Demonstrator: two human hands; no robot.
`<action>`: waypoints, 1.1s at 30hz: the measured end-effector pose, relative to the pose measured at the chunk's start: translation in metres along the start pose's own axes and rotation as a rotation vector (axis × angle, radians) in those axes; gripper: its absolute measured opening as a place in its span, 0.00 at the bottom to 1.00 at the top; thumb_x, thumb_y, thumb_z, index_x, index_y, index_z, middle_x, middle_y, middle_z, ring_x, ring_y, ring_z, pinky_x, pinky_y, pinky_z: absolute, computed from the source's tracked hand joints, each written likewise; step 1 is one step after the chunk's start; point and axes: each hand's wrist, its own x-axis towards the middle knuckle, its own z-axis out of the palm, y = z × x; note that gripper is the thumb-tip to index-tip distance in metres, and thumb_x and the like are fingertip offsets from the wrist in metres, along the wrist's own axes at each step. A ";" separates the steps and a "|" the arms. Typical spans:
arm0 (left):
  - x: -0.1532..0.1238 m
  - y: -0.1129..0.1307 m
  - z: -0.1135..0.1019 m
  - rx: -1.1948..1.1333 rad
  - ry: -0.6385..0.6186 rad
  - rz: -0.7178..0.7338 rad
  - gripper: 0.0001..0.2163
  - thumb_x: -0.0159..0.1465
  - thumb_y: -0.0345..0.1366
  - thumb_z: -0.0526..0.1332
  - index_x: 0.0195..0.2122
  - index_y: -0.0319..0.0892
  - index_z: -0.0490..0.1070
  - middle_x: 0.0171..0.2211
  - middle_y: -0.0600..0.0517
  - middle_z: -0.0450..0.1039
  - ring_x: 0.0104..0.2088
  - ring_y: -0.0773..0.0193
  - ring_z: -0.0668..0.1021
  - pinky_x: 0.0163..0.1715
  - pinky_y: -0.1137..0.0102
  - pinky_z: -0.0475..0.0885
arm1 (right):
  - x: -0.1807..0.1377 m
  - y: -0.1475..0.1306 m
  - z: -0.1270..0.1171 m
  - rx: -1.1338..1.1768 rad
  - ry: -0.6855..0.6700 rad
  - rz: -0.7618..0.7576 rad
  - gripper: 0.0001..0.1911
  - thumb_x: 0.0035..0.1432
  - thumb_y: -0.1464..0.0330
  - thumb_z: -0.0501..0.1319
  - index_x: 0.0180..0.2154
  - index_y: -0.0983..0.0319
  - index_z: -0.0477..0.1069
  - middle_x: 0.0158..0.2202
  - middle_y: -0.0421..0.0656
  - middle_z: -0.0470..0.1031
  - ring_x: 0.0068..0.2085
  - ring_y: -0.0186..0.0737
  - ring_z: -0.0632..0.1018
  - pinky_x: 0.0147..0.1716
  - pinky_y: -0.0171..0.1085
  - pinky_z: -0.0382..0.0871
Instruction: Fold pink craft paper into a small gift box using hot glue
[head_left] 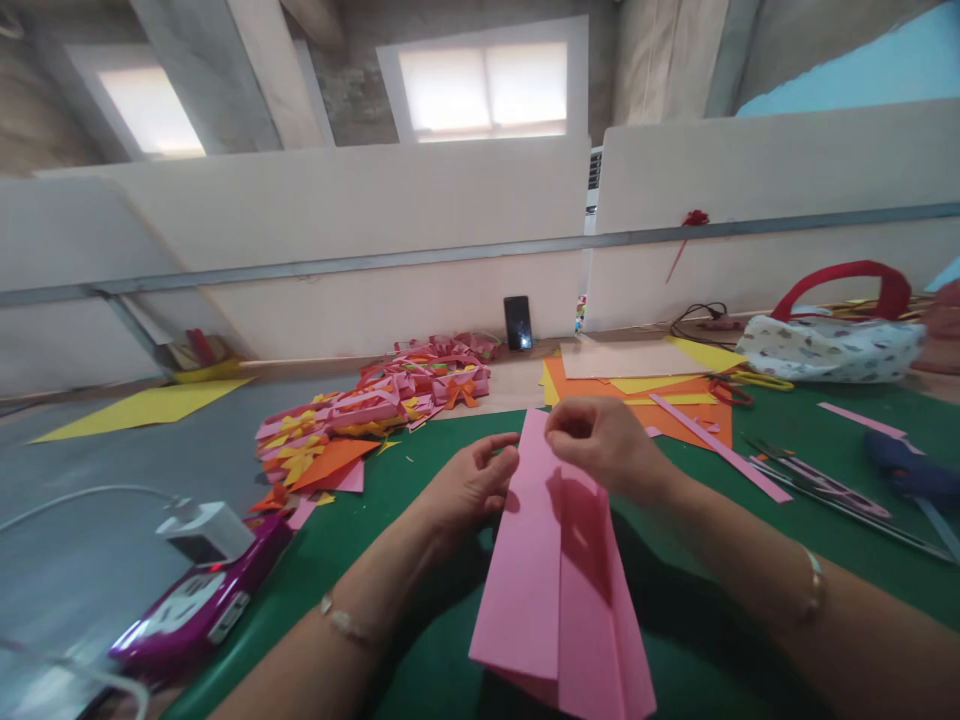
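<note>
A folded sheet of pink paper (521,590) stands up from the green mat in front of me, with long creases running toward its far end. My right hand (604,445) pinches the far right edge of this paper between thumb and fingers. Against the paper's left edge, my left hand (474,480) has its fingers curled; the thumb shows in front and the other fingertips are partly hidden behind the sheet. Both hands cast shadows on the paper and mat.
Cut paper pieces (375,410) in pink, orange and yellow pile up at the back left. A phone (517,322) leans on the wall. Orange sheets (675,420) lie behind my right hand, near scissors (750,382). A purple device (202,600) with a white charger (206,533) sits left; a patterned bag (832,345) stands right.
</note>
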 end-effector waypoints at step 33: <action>0.003 0.007 -0.005 0.016 0.369 -0.081 0.20 0.51 0.21 0.60 0.46 0.35 0.61 0.21 0.58 0.65 0.17 0.76 0.66 0.15 0.81 0.61 | 0.012 0.017 -0.036 -0.463 -0.243 -0.413 0.20 0.46 0.82 0.56 0.40 0.59 0.72 0.40 0.41 0.75 0.39 0.35 0.74 0.36 0.33 0.67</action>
